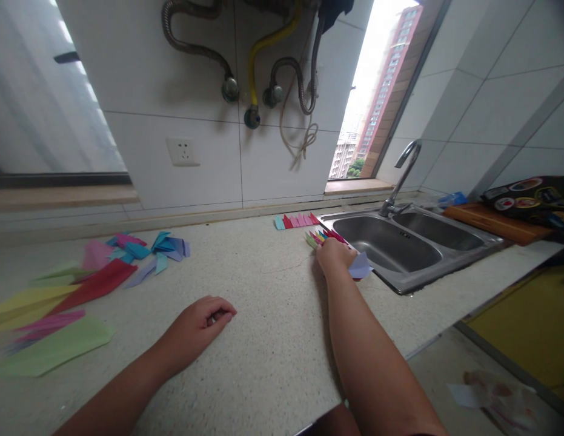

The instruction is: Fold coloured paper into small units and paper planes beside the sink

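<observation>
My left hand (208, 321) rests on the speckled countertop (263, 345), fingers curled in and thumb against them, with nothing showing in its grasp. Near the sink's left edge, my right hand (335, 255) is closed over a row of colourful folded papers (314, 240). Its fingertips point away and are hidden, so what they grip cannot be made out. A lavender folded paper (360, 266) sticks out at the right side of this hand. Just beyond lies a second row of small pink, red and light blue folded papers (297, 221).
At the left lie loose folded papers, among them a red one (93, 284), a pale green one (59, 348) and a blue cluster (161, 242). A double steel sink (402, 275) with a faucet (406, 157) borders the right side. Beyond it lies a wooden board (500, 224).
</observation>
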Available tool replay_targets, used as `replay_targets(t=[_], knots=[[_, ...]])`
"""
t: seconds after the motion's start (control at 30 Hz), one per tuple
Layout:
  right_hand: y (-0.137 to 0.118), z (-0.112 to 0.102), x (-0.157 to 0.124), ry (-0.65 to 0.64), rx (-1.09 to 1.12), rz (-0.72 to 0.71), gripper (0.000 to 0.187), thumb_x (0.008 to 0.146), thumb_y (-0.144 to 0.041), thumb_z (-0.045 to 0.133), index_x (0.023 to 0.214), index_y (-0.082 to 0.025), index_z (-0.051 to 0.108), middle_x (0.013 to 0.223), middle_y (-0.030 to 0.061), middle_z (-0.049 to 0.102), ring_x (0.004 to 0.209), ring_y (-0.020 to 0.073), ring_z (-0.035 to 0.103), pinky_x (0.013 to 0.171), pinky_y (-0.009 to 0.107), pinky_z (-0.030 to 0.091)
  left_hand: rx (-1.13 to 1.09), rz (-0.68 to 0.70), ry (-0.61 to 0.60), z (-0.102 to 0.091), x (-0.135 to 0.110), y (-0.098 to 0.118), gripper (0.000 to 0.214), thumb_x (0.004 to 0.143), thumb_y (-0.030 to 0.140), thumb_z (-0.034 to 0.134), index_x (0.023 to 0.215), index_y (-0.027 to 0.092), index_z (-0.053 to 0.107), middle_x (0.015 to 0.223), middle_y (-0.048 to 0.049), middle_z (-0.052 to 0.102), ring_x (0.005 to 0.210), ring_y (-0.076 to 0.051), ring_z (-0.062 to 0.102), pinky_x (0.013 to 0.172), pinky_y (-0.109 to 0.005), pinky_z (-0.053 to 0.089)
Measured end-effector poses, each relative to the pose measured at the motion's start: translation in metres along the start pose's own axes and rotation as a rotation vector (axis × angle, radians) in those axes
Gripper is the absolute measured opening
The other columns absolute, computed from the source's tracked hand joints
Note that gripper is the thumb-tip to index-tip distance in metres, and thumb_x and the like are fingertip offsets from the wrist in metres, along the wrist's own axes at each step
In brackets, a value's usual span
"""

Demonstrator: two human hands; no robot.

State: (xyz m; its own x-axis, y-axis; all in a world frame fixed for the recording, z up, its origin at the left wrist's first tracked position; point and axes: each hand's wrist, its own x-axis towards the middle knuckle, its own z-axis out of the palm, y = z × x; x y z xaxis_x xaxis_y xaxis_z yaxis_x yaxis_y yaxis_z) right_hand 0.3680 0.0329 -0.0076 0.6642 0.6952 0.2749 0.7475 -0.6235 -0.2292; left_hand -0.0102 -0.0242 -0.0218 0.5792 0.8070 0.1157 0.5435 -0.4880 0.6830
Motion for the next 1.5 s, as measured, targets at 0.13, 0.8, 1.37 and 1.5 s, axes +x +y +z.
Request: replay_targets(t=[0.13, 0.8, 1.37, 1.5], knots=[[-0.003, -0.005, -0.003, 0.006, -0.005, 0.007, 0.033, 0.086, -0.043, 0.056, 0.095, -0.017, 0.073, 0.100, 0.0178, 0.070, 0.107, 0.0365, 0.058, 0.092, 0.053, 0.031, 0.000, 0.002, -0.006, 0.000, 0.000, 0.001, 0.022, 0.088, 0.034, 0.052, 0.095, 0.023, 0.070, 0.091, -0.0041, 0.066, 0.082, -0.019, 0.059, 0.072, -0.029, 0.045], [-0.117, -0.037, -0.149, -0.294, 0.556, -1.419, 0.035, 0.095, -0.037, 0.049, 0.123, -0.020, 0.060, 0.114, 0.0085, 0.066, 0.107, 0.0207, 0.058, 0.092, 0.033, 0.041, -0.140, 0.028, 0.030, -0.003, 0.000, 0.008, 0.022, 0.088, 0.031, 0.052, 0.094, 0.019, 0.070, 0.088, -0.0040, 0.070, 0.081, -0.019, 0.061, 0.074, -0.030, 0.045], [-0.120, -0.008, -0.137, -0.485, 0.705, -1.554, 0.041, 0.101, -0.044, 0.038, 0.124, -0.019, 0.060, 0.116, 0.0090, 0.068, 0.110, 0.0213, 0.059, 0.097, 0.036, 0.040, -0.177, 0.134, 0.096, 0.001, 0.010, 0.006, 0.024, 0.091, 0.026, 0.053, 0.106, 0.020, 0.070, 0.105, -0.0057, 0.071, 0.098, -0.020, 0.063, 0.087, -0.031, 0.047], [-0.119, -0.006, -0.133, -0.499, 0.772, -1.504, 0.039, 0.100, -0.042, 0.039, 0.120, -0.018, 0.063, 0.113, 0.0092, 0.069, 0.106, 0.0212, 0.060, 0.095, 0.036, 0.041, -0.074, 0.138, 0.112, 0.004, 0.011, 0.004, 0.020, 0.089, 0.025, 0.055, 0.101, 0.019, 0.070, 0.096, -0.0055, 0.070, 0.089, -0.019, 0.063, 0.081, -0.030, 0.047]])
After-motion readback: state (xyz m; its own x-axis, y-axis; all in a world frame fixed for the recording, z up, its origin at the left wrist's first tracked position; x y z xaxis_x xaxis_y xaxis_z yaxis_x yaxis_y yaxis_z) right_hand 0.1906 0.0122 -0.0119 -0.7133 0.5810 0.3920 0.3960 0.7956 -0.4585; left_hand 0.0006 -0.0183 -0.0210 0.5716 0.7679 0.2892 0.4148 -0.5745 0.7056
